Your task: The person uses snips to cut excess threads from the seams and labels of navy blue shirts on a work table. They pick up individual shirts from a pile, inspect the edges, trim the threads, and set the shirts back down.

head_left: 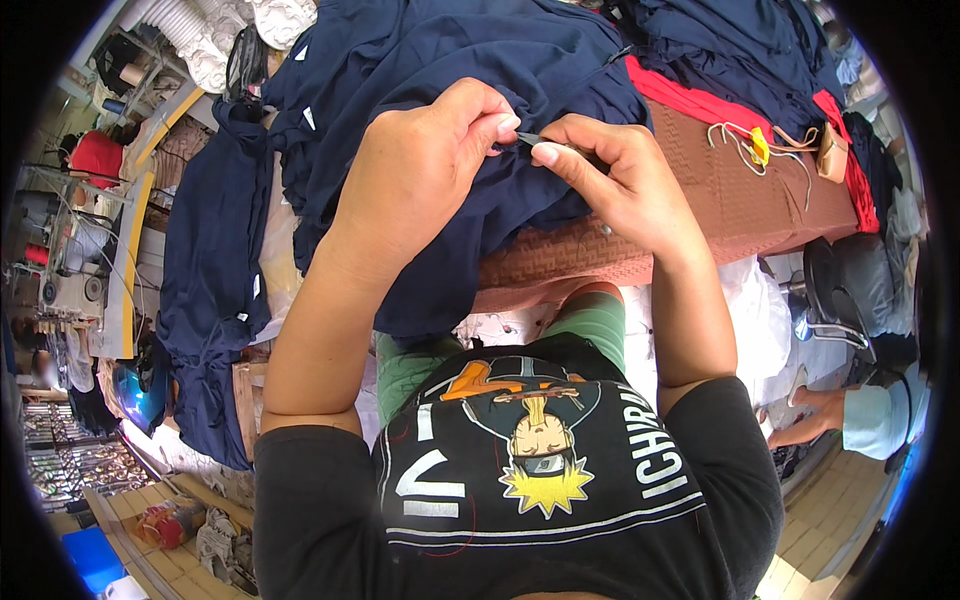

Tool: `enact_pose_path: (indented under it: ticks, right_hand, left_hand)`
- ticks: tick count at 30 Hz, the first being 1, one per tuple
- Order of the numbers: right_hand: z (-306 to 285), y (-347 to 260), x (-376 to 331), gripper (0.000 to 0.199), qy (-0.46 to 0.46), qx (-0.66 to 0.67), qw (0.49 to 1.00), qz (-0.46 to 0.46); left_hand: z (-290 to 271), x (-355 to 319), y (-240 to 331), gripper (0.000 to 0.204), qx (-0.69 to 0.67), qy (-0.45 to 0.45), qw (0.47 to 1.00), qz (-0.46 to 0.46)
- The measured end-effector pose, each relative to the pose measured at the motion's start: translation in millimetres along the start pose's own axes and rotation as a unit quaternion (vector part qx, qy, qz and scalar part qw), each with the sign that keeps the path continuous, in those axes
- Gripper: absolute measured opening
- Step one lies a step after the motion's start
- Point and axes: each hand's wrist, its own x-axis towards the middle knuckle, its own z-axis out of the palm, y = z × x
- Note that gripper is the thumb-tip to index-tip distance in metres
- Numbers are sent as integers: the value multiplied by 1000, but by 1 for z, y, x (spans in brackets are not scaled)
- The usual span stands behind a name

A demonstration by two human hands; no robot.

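Note:
My left hand (pixel 425 165) is closed in a pinch over the table, and a bit of the navy garment (pixel 400 60) appears caught between thumb and forefinger. Close beside it, my right hand (pixel 625 175) grips small thread snips (pixel 528 138). Only their pointed metal tip shows, directed at the left fingertips; the rest is hidden in the palm. Both hands are above the navy cloth heaped across the table, part of which hangs down over the near edge toward my lap.
A brown textured cloth (pixel 700 180) covers the table. On its right lie a red strip (pixel 690 105), pale cords with a yellow piece (pixel 759 147) and a tan block (pixel 831 153). More navy garments hang at left (pixel 215 230), near sewing machines (pixel 75 290). A person's legs (pixel 815 415) show at right.

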Motion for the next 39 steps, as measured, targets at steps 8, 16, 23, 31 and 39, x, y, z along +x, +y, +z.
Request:
enact_pose_path:
  ticks: [8, 16, 23, 31, 39]
  right_hand:
    - [-13, -11, 0, 24, 16, -105, 994, -30]
    - [-2, 3, -15, 24, 90, -5, 996, -24]
    - [16, -2, -12, 17, 52, 6, 998, 46]
    - [19, 10, -6, 14, 65, 99, 993, 30]
    - [4, -1, -3, 18, -9, 106, 993, 49]
  left_hand:
    - [-41, 3, 7, 30, -235, -30, 953, 187]
    - [-35, -27, 6, 23, -114, 121, 984, 61]
    - [23, -34, 0, 27, 115, 140, 983, 42]
    - [8, -13, -2, 9, -37, 73, 994, 75]
    - [5, -6, -5, 9, -82, 8, 997, 4]
